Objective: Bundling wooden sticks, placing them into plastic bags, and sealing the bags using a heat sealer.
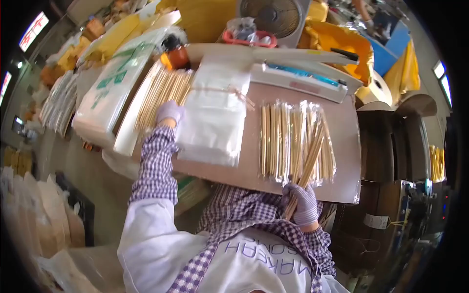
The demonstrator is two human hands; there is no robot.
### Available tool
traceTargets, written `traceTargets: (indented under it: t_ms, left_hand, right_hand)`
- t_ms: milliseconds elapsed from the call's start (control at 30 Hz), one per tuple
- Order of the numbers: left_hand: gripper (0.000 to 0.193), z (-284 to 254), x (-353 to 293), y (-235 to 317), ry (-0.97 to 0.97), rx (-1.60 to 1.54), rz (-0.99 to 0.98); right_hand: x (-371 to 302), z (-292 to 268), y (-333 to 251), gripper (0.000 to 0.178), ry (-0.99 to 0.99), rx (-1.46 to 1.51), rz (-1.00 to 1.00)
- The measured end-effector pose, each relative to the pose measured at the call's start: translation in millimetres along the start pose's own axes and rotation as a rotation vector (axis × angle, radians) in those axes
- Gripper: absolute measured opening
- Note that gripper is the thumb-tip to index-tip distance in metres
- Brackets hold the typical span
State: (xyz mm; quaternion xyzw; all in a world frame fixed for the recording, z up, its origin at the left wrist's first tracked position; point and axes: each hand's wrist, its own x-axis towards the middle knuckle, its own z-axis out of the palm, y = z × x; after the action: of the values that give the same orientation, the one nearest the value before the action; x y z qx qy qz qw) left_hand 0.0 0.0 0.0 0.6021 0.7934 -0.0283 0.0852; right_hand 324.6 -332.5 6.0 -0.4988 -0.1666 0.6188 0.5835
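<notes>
My right hand (302, 201), in a thin striped glove, is closed around a small bunch of thin wooden sticks (311, 158) at the table's near edge. The bunch slants up over a row of clear packets of wooden sticks (281, 141) lying side by side. My left hand (171, 113), gloved too, is at loose wooden sticks (163, 90) in an open white box; its fingertips are hidden. Just right of that hand lies a stack of clear plastic bags (215, 122), with a tie (229, 92) across it.
Left of the box stands a large plastic-wrapped pack (110, 93). A long white box with a blue strip (298, 80) lies along the table's far side. Behind it are a fan (271, 17) and a red basket (249, 39). Open cardboard boxes (376, 146) stand right of the table.
</notes>
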Motion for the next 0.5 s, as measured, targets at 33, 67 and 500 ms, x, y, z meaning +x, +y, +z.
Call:
traceTargets:
  t_ms: [33,67,500]
  left_hand:
    - [0.037,0,-1,10,-0.015,-0.016,0.02]
    - [0.038,-6,-19,18,-0.015,-0.079,0.061]
    - [0.018,-45,-15,32,0.026,-1.357,0.406]
  right_hand:
    - [-10,-3,-6,0.027,-0.005,0.006,-0.047]
    - [-13,-4,-10,0.026,0.027,0.03,-0.044]
    - [14,-8,-2,0.023,0.059,-0.049,-0.164]
